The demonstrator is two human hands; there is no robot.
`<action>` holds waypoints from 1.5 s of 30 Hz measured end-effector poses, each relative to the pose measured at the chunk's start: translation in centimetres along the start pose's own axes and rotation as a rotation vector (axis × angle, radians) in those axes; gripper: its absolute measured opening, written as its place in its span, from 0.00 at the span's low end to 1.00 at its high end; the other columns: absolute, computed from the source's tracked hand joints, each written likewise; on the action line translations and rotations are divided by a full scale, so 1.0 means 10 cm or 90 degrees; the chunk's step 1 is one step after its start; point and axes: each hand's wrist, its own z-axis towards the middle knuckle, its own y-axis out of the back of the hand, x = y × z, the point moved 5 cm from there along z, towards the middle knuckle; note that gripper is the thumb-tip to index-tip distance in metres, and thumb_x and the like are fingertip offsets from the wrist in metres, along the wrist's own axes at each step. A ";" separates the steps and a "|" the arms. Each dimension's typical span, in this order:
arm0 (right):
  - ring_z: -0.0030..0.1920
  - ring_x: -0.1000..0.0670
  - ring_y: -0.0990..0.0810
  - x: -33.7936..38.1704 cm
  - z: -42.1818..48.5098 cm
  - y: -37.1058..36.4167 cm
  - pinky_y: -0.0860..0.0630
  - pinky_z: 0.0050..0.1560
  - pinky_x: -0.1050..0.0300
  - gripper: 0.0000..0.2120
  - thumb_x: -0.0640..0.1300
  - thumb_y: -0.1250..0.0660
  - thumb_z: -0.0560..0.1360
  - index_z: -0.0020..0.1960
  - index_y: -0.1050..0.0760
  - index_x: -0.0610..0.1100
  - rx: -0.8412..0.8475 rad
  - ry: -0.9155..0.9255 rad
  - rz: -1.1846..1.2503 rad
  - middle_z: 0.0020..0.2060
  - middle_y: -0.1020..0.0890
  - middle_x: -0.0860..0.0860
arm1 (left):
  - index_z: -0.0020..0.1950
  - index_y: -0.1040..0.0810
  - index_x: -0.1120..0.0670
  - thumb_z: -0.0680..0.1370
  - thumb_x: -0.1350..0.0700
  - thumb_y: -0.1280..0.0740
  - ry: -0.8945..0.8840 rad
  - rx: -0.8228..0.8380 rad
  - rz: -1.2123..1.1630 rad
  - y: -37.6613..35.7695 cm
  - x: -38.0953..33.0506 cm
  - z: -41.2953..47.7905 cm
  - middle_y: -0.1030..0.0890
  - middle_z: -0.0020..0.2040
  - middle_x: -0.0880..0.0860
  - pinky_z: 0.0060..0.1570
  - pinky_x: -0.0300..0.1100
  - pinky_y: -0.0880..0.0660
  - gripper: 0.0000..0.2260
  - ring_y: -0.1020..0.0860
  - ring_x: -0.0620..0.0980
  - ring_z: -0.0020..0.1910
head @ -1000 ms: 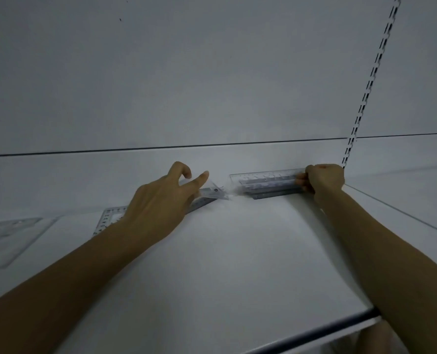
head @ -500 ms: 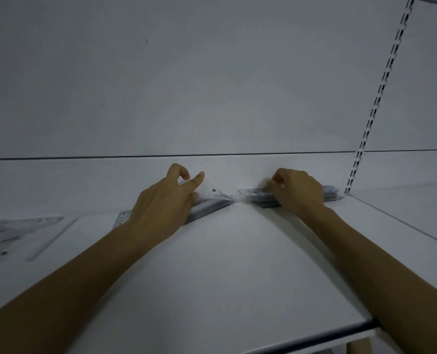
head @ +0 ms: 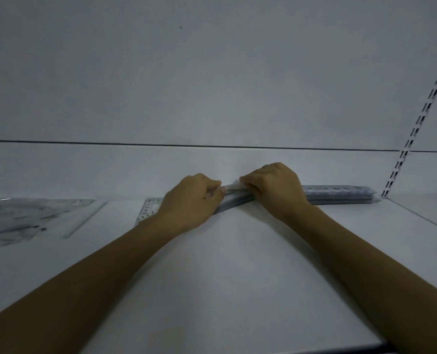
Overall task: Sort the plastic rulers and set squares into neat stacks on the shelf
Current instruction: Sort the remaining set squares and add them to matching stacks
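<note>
The left hand [head: 190, 200] is resting at the back of the flat white shelf [head: 237, 277]. Its fingers are curling down and its thumb is tucking in, pinching the far tip of a clear plastic set square [head: 149, 210] with a printed scale along its edge. That set square is lying flat at the rear of the shelf, mostly under the hand and wrist. One corner is poking out to the left, and its long edge is running out to the right towards the other hand.

The right hand [head: 276, 191] is sitting just beside the left, knuckles up, with its fingers curling over the left end of a stack of translucent grey-blue plastic rulers [head: 340, 194]. The ruler stack is lying lengthwise against the white back panel [head: 212, 85], its right end stopping near the slotted metal upright [head: 416, 123].

The two hands' fingertips are nearly meeting. In this dim, soft picture the set square's tip and the ruler stack seem to be touching there, though I cannot be certain. Well apart to the far left, a loose pile of clear plastic set squares [head: 33, 218] is lying flat on the shelf.
</note>
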 end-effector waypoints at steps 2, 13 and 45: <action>0.26 0.46 0.24 0.03 0.00 0.01 0.29 0.34 0.58 0.06 0.36 0.26 0.62 0.33 0.20 0.45 -0.010 0.008 -0.012 0.26 0.19 0.49 | 0.55 0.20 0.57 0.80 0.53 0.41 -0.005 0.008 0.021 -0.02 -0.01 -0.02 0.21 0.55 0.54 0.53 0.51 0.26 0.14 0.23 0.53 0.53; 0.29 0.47 0.24 0.32 0.16 0.27 0.31 0.36 0.57 0.05 0.40 0.32 0.70 0.39 0.18 0.45 -0.113 0.065 -0.036 0.30 0.18 0.49 | 0.58 0.21 0.53 0.77 0.69 0.45 -0.020 -0.043 -0.037 0.45 0.15 0.09 0.21 0.57 0.53 0.57 0.42 0.27 0.19 0.23 0.50 0.53; 0.50 0.46 0.23 1.58 0.68 -0.14 0.37 0.52 0.55 0.08 0.40 0.40 0.76 0.54 0.30 0.46 0.275 0.168 -0.124 0.48 0.20 0.49 | 0.52 0.18 0.47 0.76 0.45 0.36 0.044 0.148 0.127 0.70 1.16 -0.34 0.18 0.53 0.48 0.52 0.46 0.24 0.11 0.21 0.47 0.48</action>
